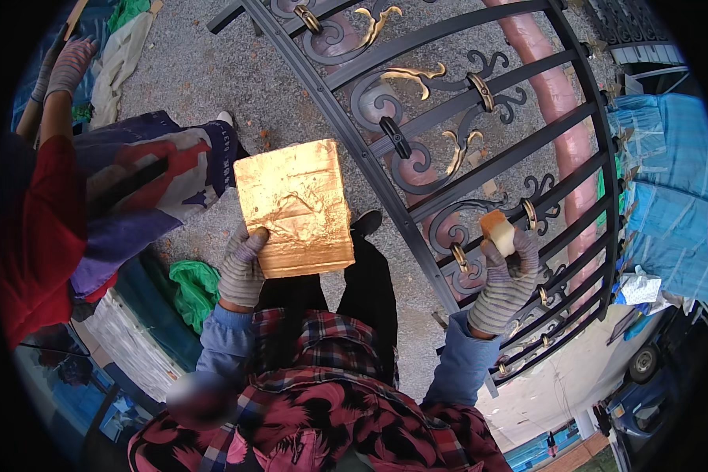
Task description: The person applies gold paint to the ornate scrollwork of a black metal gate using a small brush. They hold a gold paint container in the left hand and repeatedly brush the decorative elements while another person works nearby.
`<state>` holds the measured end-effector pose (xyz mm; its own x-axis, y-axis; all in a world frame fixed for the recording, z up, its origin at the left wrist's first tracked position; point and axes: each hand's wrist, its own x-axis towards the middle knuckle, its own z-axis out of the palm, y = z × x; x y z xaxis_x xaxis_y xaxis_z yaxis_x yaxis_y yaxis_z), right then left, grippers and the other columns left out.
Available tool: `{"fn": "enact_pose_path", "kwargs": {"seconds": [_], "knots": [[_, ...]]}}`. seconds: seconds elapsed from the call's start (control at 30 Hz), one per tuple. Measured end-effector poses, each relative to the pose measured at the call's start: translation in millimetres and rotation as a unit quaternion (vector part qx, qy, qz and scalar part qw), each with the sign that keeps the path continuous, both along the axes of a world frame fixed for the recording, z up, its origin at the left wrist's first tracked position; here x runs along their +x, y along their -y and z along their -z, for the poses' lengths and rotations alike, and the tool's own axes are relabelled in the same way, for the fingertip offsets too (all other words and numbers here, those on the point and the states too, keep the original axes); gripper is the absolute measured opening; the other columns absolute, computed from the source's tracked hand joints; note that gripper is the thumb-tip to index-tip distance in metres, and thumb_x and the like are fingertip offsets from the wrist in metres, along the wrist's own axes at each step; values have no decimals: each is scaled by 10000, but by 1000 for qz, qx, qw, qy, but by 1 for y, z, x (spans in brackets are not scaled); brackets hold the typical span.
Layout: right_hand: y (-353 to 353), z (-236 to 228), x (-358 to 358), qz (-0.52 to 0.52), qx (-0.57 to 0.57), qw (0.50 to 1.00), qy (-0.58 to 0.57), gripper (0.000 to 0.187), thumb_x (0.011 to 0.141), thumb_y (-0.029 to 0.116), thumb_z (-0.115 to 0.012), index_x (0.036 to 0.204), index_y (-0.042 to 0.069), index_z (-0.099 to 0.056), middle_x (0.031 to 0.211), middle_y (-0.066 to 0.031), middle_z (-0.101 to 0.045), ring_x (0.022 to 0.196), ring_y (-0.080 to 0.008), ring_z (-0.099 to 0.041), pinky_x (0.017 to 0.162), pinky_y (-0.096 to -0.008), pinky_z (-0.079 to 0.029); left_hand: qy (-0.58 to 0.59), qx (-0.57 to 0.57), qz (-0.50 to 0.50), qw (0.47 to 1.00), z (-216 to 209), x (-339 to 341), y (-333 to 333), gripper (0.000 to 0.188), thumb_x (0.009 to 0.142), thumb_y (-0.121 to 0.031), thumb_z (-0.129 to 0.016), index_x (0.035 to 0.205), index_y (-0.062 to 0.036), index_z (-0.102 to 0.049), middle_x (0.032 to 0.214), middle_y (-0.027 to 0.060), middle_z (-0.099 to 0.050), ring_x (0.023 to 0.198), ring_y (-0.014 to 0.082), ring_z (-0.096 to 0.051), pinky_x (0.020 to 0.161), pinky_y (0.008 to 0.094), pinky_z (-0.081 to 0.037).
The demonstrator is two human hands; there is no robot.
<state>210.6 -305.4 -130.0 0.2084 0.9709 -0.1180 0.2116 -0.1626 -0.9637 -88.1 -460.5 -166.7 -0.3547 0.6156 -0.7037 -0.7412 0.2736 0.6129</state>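
My left hand (242,269), in a striped grey glove, grips the lower left corner of a square board (295,208) smeared all over with gold paint. My thumb lies over its front; the fingers behind are hidden. In my right hand (510,275), gloved alike, a small pale sponge (498,232) with a gold-orange tip is pinched between thumb and fingers. That hand is over a black wrought-iron railing panel (448,189) with scrolls, near a gold-painted collar (459,256). Whether the sponge touches the metal, I cannot tell.
A co-worker in a red sleeve (59,212) and striped glove (72,67) is at the left. Pink wrapped supports (539,67) lie under the panel on grey gravel (189,71). Green plastic (194,291) lies left of me; blue sheeting (669,157) covers things at right.
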Motion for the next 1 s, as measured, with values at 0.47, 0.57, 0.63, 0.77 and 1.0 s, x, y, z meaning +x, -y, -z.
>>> {"fn": "enact_pose_path", "kwargs": {"seconds": [0.47,0.57,0.63,0.77,1.0], "knots": [[-1,7,28,152,38,987,17,421,690,-20,-727,1071,42,-561,1054,-98,-570,964,-203,-545,884,-306,-454,-84,38,-70,993,-16,-48,-49,485,804,-194,-649,1201,18,-466,1148,112,-560,1052,210,-551,936,328,-435],[-5,9,13,158,34,987,17,420,693,-18,-729,1073,55,-564,1045,-92,-573,955,-193,-547,862,-298,-457,-106,74,-7,992,-12,-61,-83,532,802,-209,-653,1238,6,-438,1188,108,-539,1083,205,-534,941,327,-432],[-5,8,-4,180,26,983,-8,491,682,-57,-716,1119,79,-536,1036,-95,-560,939,-189,-557,767,-291,-505,-112,79,11,990,-3,-76,-103,545,798,-215,-658,1244,3,-432,1198,107,-532,1093,203,-528,943,327,-430],[-1,16,-51,240,39,970,4,561,671,-102,-699,1167,64,-496,1111,-100,-529,975,-208,-553,805,-315,-518,-78,70,71,992,9,-107,-146,588,794,-214,-659,1277,-6,-397,1216,109,-517,1111,219,-520,954,338,-427],[4,46,-153,276,19,951,140,458,608,-25,-774,1003,75,-565,993,-44,-567,890,-168,-529,807,-301,-446,-37,27,211,976,13,-161,-193,616,822,-233,-623,1320,-7,-342,1257,117,-473,1146,229,-482,992,370,-383]]}}
